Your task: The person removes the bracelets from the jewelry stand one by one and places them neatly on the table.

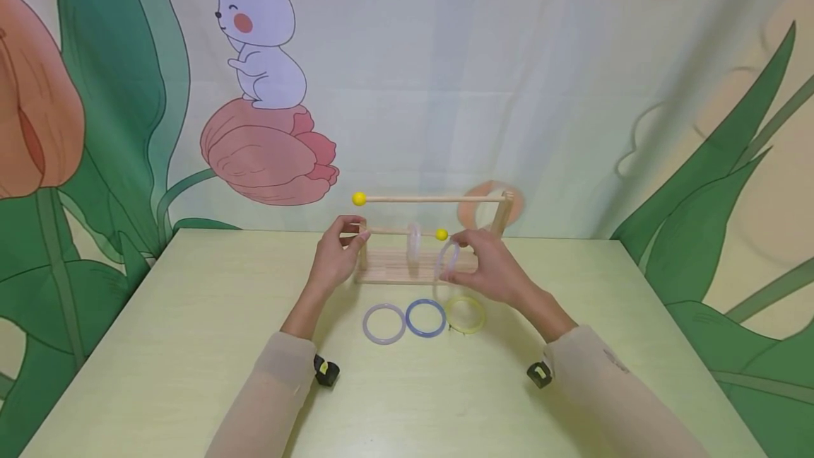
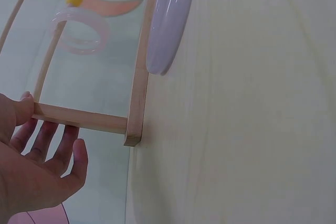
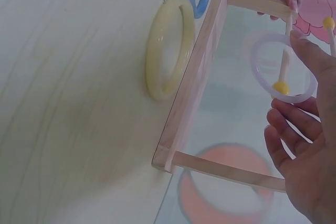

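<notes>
A wooden stand (image 1: 407,277) has two upright posts, each with a horizontal rod tipped by a yellow ball. My left hand (image 1: 337,253) pinches the shorter left post (image 2: 84,117) near its top, thumb on one side and fingers on the other. One pale pinkish ring (image 1: 414,244) hangs on the lower rod (image 1: 388,231). Between the thumb and fingers of my right hand (image 1: 499,267) is a pale lavender ring (image 3: 255,65), held upright just right of the lower rod's yellow ball (image 1: 441,235). In the right wrist view that ball shows through the ring's opening.
Before the stand, a lavender ring (image 1: 384,342), a blue ring (image 1: 426,336) and a yellow ring (image 1: 481,314) lie in a row on the table (image 1: 222,359). The upper rod (image 1: 432,198) runs above the hands from the taller right post (image 1: 501,216). A printed curtain (image 1: 407,90) hangs behind.
</notes>
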The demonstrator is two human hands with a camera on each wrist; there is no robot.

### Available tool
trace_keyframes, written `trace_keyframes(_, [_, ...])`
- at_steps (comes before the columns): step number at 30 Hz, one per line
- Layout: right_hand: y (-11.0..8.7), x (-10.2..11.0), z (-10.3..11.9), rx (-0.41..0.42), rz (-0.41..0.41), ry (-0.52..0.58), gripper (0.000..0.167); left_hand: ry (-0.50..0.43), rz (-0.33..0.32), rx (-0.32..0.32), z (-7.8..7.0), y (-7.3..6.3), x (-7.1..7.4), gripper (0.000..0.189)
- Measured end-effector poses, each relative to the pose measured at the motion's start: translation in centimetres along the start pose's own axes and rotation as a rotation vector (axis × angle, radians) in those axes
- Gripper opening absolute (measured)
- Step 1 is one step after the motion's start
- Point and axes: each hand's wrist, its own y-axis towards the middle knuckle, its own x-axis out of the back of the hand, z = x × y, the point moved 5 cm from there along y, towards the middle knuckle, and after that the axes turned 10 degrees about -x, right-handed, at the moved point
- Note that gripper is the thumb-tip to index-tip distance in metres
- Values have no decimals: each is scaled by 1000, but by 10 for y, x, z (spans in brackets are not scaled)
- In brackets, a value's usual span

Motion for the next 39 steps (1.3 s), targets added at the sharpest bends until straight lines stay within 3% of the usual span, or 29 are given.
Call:
trace_keyframes(15, [-9, -8, 8, 42, 16, 74, 67, -5, 3, -6, 3, 1, -1, 35])
trace_keyframes(39, [-35, -41, 53, 78, 166, 253, 63, -12, -2, -23, 2, 0, 0, 33])
